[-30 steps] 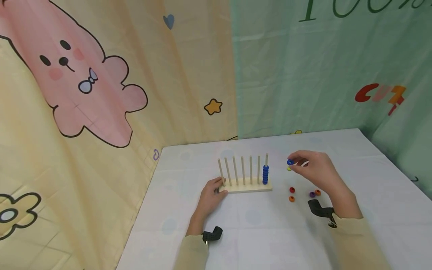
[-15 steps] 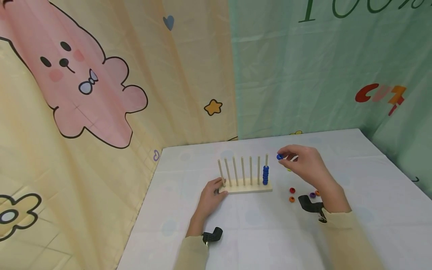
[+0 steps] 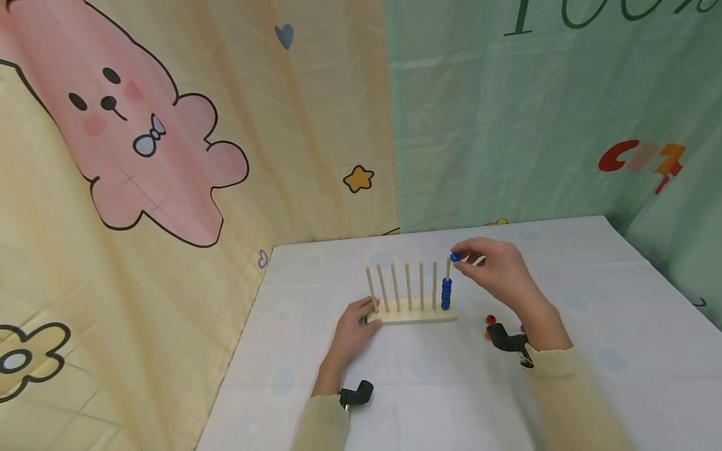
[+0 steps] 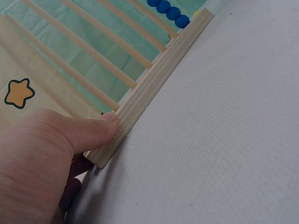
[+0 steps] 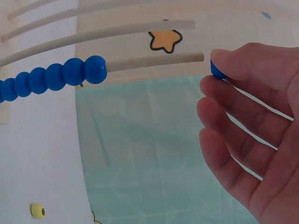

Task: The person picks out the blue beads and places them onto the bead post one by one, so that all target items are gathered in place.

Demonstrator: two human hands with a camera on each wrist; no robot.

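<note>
A wooden peg rack (image 3: pixel 414 317) with several upright pegs stands on the white table. Several blue beads (image 3: pixel 446 294) are stacked on its rightmost peg, whose top part stays bare. My left hand (image 3: pixel 354 329) grips the left end of the base; in the left wrist view the thumb (image 4: pixel 96 130) lies on the front edge. Between thumb and fingers my right hand (image 3: pixel 496 266) pinches one blue bead (image 3: pixel 455 257) right by the tip of that peg. In the right wrist view, this bead sits just off the peg's end (image 5: pixel 198 57), mostly covered by the thumb.
Loose beads lie on the table right of the rack: a red one (image 3: pixel 491 319), an orange one and a purple one partly behind the right wrist's black camera mount (image 3: pixel 504 338). A yellow bead (image 5: pixel 38 211) shows in the right wrist view. Printed curtains (image 3: pixel 496 125) hang behind the table.
My right hand has moved left with the blue bead, from over the loose beads to the top of the rightmost peg. The left hand and the rack have stayed put.
</note>
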